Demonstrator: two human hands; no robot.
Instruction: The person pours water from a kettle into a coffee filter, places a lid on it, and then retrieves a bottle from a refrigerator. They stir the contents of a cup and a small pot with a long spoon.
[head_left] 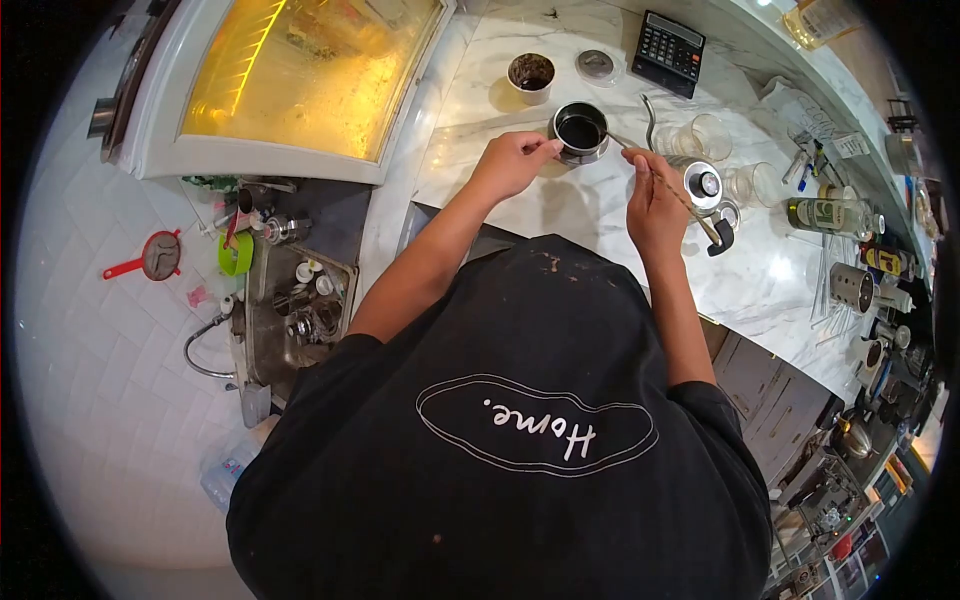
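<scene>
A metal cup [592,156] with dark liquid inside stands on the marble counter. Its near left rim is pinched between the thumb and fingers of my left hand [515,163]. Closed around a long, thin stirring spoon [672,190], my right hand [655,205] is just right of the cup. The spoon slants over the cup's right rim, and its far end is hidden inside. Behind the cup sits a paper tub [531,92] of dark, crumbly matter. A gooseneck kettle [690,172] with a black handle stands beside my right hand, partly covered by it.
A calculator [668,52] and a round lid [598,67] lie at the back. Glass jars [708,137] and a green-labelled bottle [830,216] stand to the right. On the left are a yellow-lit display case [160,150] and a sink [258,345] with dishes.
</scene>
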